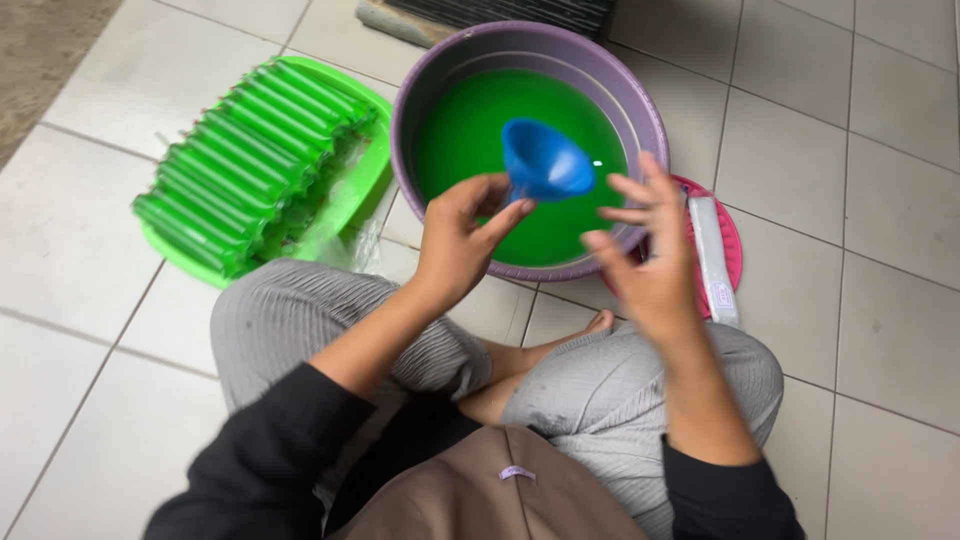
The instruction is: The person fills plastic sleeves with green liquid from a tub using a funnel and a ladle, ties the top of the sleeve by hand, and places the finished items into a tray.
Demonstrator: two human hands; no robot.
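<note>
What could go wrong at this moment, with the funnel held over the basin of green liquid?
1. The left hand pinches the blue funnel only at its narrow end, while the right hand is open beside it; it may slip into the green liquid and splash.
2. The purple basin is fairly full and close to the knees; a bump may spill it onto the tiled floor.
3. The filled green tubes are piled on the green tray; some may roll off.
</note>
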